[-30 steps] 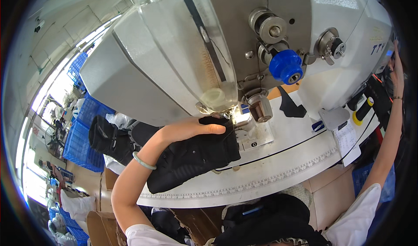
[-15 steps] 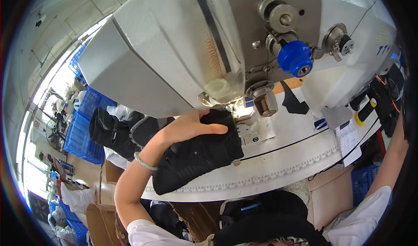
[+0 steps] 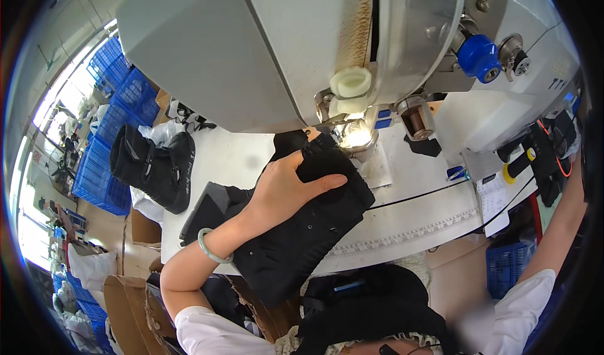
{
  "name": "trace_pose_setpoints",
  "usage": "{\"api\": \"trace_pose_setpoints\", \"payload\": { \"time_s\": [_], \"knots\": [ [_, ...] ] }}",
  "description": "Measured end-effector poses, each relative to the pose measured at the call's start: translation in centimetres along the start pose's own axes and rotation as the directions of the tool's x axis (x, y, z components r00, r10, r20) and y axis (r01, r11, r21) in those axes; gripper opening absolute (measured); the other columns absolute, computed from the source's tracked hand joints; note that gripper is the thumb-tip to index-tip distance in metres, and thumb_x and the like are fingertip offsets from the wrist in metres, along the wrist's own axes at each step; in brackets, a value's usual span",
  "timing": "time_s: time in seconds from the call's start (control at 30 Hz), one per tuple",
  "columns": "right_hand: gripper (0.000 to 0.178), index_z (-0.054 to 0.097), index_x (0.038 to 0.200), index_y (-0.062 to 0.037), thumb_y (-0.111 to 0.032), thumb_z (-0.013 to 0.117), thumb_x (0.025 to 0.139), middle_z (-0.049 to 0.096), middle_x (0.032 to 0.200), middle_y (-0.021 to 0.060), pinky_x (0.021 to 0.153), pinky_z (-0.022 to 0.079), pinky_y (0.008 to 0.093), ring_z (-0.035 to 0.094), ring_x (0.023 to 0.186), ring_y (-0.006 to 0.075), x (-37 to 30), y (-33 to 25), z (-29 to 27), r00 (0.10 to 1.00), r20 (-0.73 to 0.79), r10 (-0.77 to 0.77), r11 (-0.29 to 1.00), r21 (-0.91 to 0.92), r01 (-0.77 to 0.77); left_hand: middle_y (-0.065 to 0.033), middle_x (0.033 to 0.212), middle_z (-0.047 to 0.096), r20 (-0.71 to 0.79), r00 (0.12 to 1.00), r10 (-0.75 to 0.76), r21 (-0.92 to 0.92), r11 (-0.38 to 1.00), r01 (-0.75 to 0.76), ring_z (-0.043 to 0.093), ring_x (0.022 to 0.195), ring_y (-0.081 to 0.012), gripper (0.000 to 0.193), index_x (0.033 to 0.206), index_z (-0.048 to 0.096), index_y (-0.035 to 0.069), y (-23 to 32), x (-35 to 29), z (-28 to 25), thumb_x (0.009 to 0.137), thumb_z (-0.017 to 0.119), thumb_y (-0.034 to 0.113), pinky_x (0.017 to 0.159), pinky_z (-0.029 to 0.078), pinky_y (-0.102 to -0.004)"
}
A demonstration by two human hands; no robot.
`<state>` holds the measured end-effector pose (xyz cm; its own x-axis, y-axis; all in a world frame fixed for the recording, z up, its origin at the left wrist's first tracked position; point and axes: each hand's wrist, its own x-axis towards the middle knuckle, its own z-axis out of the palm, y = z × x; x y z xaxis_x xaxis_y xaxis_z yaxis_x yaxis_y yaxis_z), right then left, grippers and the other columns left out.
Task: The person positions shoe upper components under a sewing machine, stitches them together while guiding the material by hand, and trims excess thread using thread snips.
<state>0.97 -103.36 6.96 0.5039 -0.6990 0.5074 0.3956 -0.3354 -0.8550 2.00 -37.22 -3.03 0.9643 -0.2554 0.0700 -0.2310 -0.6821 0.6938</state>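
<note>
White table [image 3: 409, 188], one ruler strip [image 3: 402, 233] curving along its front edge. On it, at the middle, lies one black piece [image 3: 340, 179], boot-shaped, soft and creased, with a few small pale studs; its lower end overhangs the front edge. One grey flap [image 3: 207, 210] shows beside it at the left; whether the two are joined is hard to tell.

One left hand [image 3: 286, 188] grasps the piece, thumb across the top, the other fingers mostly hidden; one pale bangle [image 3: 211, 247] circles the wrist. Above stands one sewing machine [image 3: 189, 53], its top cut off. Its lamp glare hides where needle and piece meet. It carries one blue knob [image 3: 478, 56].

To the right lie one black patch [image 3: 423, 146], partly covered, one paper [image 3: 492, 198] and one black-and-yellow spool [image 3: 520, 165]. The right forearm [image 3: 560, 242] runs to the dark rim; the right hand is lost there, so I cannot tell what its fingers do.

One finished-looking boot [image 3: 154, 166] stands at left, beyond it at least three blue baskets [image 3: 99, 176]; another basket [image 3: 505, 267] sits lower right.
</note>
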Motion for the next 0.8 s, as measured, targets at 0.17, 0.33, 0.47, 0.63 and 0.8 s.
{"api": "trace_pose_setpoints", "payload": {
  "time_s": [0.17, 0.33, 0.47, 0.63, 0.8],
  "knots": [
    [0.033, 0.055, 0.096, 0.0025, -0.03, 0.054, 0.089, 0.051, 0.079, 0.0061, 0.056, 0.036, 0.029, 0.044, 0.064, 0.014, -0.3, 0.1, 0.0, 1.0, -0.001, 0.001, 1.0, 0.014, -0.001, -0.0121, 0.054, 0.052, -0.048, 0.998, 0.044, 0.024, 0.999, -0.042, 0.049, 0.05, -0.0208, 0.058, 0.063, 0.047, -0.002, -0.6, -0.6, 0.5, 0.066, 0.074, 0.05, 0.054, 0.044, -0.0329],
    [0.031, 0.055, 0.094, 0.0023, -0.029, 0.054, 0.089, 0.049, 0.077, 0.0055, 0.055, 0.035, 0.0284, 0.042, 0.063, 0.013, -0.4, -0.4, 0.8, 0.999, -0.031, -0.007, 1.0, 0.026, 0.008, -0.0117, 0.05, 0.046, -0.111, 0.987, 0.114, 0.041, 0.993, -0.11, 0.041, 0.046, -0.0219, 0.06, 0.063, 0.043, 0.0, -0.9, -0.7, 1.0, 0.065, 0.074, 0.052, 0.05, 0.041, -0.0332],
    [0.03, 0.055, 0.092, 0.0021, -0.028, 0.055, 0.088, 0.047, 0.076, 0.0051, 0.054, 0.033, 0.0279, 0.04, 0.061, 0.0123, -1.5, -0.5, -0.1, 0.994, -0.11, -0.03, 0.995, 0.088, 0.04, -0.0115, 0.051, 0.046, -0.142, 0.979, 0.144, 0.131, 0.983, -0.126, 0.041, 0.046, -0.0237, 0.059, 0.064, 0.044, 0.0, -1.0, -1.0, 1.4, 0.065, 0.074, 0.05, 0.048, 0.041, -0.033],
    [0.019, 0.052, 0.075, -0.0067, -0.019, 0.053, 0.09, 0.033, 0.054, -0.0028, 0.043, 0.02, 0.0218, 0.024, 0.046, 0.0069, -12.4, -0.8, 1.9, 0.973, -0.223, -0.063, 0.848, 0.503, 0.17, -0.0112, 0.052, 0.049, -0.186, 0.965, 0.185, 0.042, 0.983, -0.18, 0.046, 0.045, -0.024, 0.057, 0.066, 0.046, -0.001, -1.1, -1.2, 1.9, 0.066, 0.074, 0.049, 0.049, 0.042, -0.0328],
    [0.017, 0.054, 0.091, -0.0042, -0.021, 0.05, 0.091, 0.049, 0.072, 0.0035, 0.053, 0.034, 0.0245, 0.046, 0.061, 0.01, -31.4, -2.2, 13.9, 0.96, 0.261, -0.102, 0.995, 0.035, 0.096, -0.0109, 0.053, 0.052, -0.133, 0.979, 0.153, 0.061, 0.987, -0.146, 0.05, 0.045, -0.022, 0.054, 0.068, 0.05, -0.002, -1.4, -1.0, 1.7, 0.067, 0.075, 0.046, 0.049, 0.044, -0.0321]
  ]
}}
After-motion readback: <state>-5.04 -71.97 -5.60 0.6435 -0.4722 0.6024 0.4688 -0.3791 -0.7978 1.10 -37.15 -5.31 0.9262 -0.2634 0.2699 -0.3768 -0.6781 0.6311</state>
